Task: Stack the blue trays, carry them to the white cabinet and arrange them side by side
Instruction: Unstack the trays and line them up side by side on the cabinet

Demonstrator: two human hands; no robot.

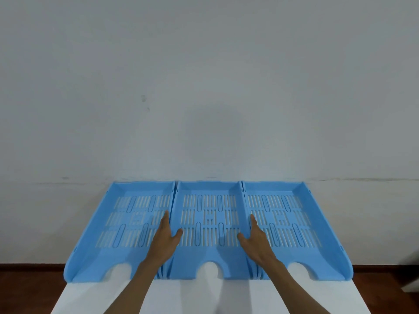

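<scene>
Now | 3 slotted plastic trays abreast | both hands flat, open on mid tray's walls

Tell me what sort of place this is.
Probably a plain office or storage room: three blue paper trays sit side by side on a white cabinet top, against a bare wall, with a dark wood-coloured floor.
</scene>
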